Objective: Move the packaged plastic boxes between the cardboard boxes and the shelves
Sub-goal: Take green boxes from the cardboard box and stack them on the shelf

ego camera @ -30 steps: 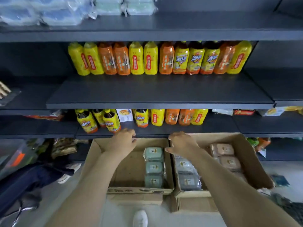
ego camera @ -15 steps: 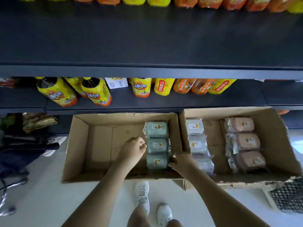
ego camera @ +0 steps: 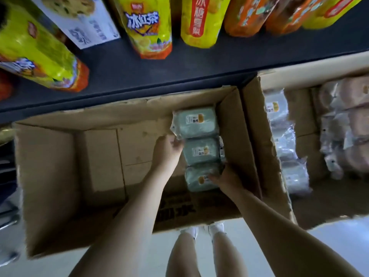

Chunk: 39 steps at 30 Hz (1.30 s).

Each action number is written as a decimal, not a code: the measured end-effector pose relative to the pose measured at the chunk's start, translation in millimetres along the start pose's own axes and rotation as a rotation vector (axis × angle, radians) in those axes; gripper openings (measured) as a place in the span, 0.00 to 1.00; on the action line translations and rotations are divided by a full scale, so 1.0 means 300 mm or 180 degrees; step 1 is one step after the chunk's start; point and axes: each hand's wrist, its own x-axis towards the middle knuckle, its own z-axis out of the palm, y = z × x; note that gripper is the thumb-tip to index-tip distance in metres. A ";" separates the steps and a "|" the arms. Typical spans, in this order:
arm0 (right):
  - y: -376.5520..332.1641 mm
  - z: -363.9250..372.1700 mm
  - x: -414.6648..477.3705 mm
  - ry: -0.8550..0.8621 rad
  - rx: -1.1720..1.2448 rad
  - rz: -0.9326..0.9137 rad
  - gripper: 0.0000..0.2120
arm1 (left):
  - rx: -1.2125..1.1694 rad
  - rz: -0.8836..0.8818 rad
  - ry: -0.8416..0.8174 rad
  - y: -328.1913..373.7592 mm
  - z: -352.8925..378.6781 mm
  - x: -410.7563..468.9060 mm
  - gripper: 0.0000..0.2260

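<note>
Three green packaged plastic boxes lie in a row along the right wall of the left cardboard box [ego camera: 50, 176]: a far one [ego camera: 194, 121], a middle one [ego camera: 200, 151] and a near one [ego camera: 199, 178]. My left hand [ego camera: 168, 148] presses against the left side of the row, fingers at the seam between the far and middle packs. My right hand [ego camera: 225, 174] grips the right end of the near pack. The right cardboard box [ego camera: 261, 124] holds clear-wrapped packs [ego camera: 276, 106] and pinkish packs [ego camera: 351, 108].
A dark shelf [ego camera: 199, 64] with yellow and orange drink bottles [ego camera: 147, 27] and a white carton [ego camera: 79, 19] hangs just above the boxes' far edges. My legs and white shoes [ego camera: 201, 230] stand on the pale floor [ego camera: 339, 240] at the near side.
The camera has dropped much closer over the left cardboard box. Both hands have moved down from the box rims and closed in on the row of green packs.
</note>
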 end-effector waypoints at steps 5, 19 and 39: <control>0.027 0.054 0.116 -0.0075 0.0592 0.0427 0.33 | -0.0499 -0.0226 0.0183 -0.007 0.069 0.123 0.09; 0.063 0.115 0.120 -0.0040 0.1183 0.0440 0.28 | -0.1113 -0.1198 -0.0189 -0.027 0.151 0.286 0.35; -0.074 -0.141 -0.205 0.0635 0.0959 -0.0129 0.23 | -0.2150 -0.1234 0.0625 -0.060 -0.219 -0.158 0.18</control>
